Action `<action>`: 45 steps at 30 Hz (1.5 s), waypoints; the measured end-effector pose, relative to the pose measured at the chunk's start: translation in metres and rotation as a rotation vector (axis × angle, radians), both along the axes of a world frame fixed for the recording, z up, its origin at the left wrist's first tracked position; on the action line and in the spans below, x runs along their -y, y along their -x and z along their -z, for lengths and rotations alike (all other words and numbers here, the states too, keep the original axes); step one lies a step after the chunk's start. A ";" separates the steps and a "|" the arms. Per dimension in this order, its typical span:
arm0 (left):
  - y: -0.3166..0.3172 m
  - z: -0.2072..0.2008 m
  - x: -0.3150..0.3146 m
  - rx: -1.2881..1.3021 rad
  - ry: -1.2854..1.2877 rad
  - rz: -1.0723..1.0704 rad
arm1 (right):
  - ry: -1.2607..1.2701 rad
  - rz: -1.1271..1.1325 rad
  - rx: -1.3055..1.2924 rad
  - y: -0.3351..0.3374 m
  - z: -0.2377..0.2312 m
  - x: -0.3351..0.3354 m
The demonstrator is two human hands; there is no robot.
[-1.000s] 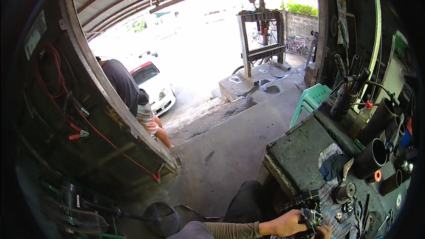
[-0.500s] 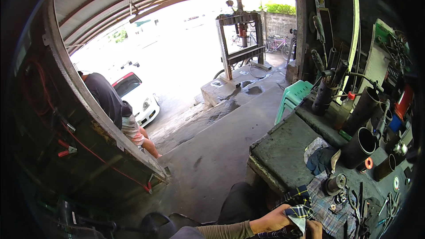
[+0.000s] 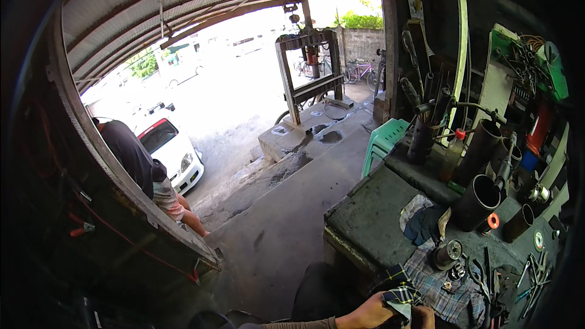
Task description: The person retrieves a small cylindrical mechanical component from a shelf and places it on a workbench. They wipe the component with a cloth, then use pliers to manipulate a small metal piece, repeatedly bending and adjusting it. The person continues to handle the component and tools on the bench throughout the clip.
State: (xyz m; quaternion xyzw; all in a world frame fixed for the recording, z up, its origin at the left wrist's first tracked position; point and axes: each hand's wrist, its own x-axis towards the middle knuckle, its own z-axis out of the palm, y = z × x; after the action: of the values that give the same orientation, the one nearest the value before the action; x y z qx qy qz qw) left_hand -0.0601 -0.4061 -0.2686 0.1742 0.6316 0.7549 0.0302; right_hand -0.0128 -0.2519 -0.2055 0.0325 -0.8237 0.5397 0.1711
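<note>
I see a dark plaid cloth with yellow lines [image 3: 399, 295] bunched by the dark grey counter [image 3: 365, 219]
My left hand [image 3: 370, 312] grasps it, probably to steady it; the right hand [image 3: 421, 317] adjoins, grip unclear to me

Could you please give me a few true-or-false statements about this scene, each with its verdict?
1. The left hand holds a dark plaid cloth. True.
2. The right hand is out of view. False: the right hand shows at the lower edge.
3. A capped bottle stands on the workbench. True.
4. The bottle's cap is blue. False: the cap is red.
5. The parked car outside is white. True.
</note>
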 end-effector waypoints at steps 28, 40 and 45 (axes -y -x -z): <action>0.000 0.007 -0.003 0.058 -0.005 0.067 | 0.444 -0.012 0.285 -0.005 0.004 0.005; 0.001 0.075 0.007 -0.427 0.410 0.097 | 0.141 -0.070 0.026 -0.001 0.014 0.003; -0.013 0.044 -0.006 0.263 0.023 0.116 | 0.105 -0.094 0.068 -0.001 0.012 0.003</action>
State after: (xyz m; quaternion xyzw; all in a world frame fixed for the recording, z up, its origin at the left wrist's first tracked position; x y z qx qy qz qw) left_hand -0.0472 -0.4000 -0.3128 0.1095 0.6196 0.7609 0.1582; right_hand -0.0113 -0.2552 -0.2171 0.0439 -0.7971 0.5904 0.1189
